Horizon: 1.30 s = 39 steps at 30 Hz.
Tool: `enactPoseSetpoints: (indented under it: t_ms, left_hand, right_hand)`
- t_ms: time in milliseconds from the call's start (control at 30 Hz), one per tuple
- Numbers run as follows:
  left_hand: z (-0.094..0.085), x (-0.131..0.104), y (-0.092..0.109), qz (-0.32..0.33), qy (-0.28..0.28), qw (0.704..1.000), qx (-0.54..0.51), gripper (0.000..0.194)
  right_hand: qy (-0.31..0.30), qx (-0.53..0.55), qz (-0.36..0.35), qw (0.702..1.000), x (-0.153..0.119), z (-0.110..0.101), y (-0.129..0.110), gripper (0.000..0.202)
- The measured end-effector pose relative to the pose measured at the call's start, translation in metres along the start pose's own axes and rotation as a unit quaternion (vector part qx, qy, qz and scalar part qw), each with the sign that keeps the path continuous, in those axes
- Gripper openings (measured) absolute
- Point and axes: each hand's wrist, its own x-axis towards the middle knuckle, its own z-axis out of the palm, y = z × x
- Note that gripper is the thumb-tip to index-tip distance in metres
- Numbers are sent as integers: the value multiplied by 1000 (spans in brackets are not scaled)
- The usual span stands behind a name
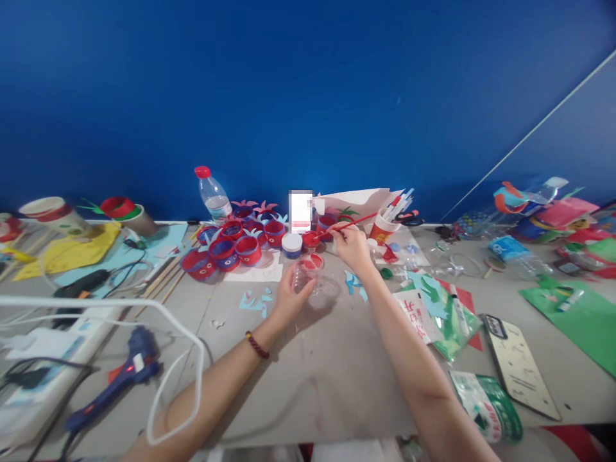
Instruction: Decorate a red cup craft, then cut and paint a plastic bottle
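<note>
My left hand (294, 292) is wrapped round a clear plastic bottle piece (314, 274) with red paint on part of it, held above the table. Between the fingers of my right hand (353, 249) is a red-handled paintbrush (356, 222). Its tip reaches down to a small jar of red paint (310, 239). A white-lidded paint jar (292, 245) stands just left of that one. Several small cups painted red and blue, such as this painted cup (248, 250), are grouped to the left, some with eye shapes and paper leaves.
A capped plastic bottle (213, 196) stands behind the cups. At the left lie a blue glue gun (118, 378), a power strip (52, 378) and a white cable (198, 378). Rightward are a cup of pens (385, 226), a phone (520, 366) and green paper (577, 321). Blue paper scraps (257, 300) lie near my hands.
</note>
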Motion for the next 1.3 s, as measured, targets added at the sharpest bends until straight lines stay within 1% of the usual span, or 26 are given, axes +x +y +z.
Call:
enactPoseSetpoints:
  t_ms: [133, 233, 333, 500, 633, 900, 1167, 1300]
  left_hand:
    - [1, 1, 0, -3, 2, 1000, -5, 52]
    - [0, 2, -1, 10, 4, 1000, -8, 50]
    - [0, 2, -2, 16, -8, 1000, -4, 50]
    - [0, 1, -1, 1, 1, 1000, -10, 54]
    - [1, 1, 1, -8, 14, 1000, -18, 55]
    - [1, 1, -1, -13, 12, 999, -39, 54]
    - [0, 1, -2, -15, 12, 999, -32, 54]
    - [0, 1, -5, -15, 7, 999, -42, 57]
  right_hand:
    - [9, -3, -7, 1000, -2, 4, 1, 26]
    - [-5, -27, 0, 1000, -4, 6, 0, 25]
    - [-13, -42, 9, 999, -4, 6, -2, 24]
    - [-11, -18, 1, 1000, -1, 1, -2, 25]
    - [10, 2, -6, 1000, 0, 0, -1, 26]
    - [23, -6, -7, 1000, -2, 6, 3, 22]
    - [28, 19, -2, 999, 0, 0, 1, 25]
    - [35, 28, -12, 999, 0, 5, 5, 24]
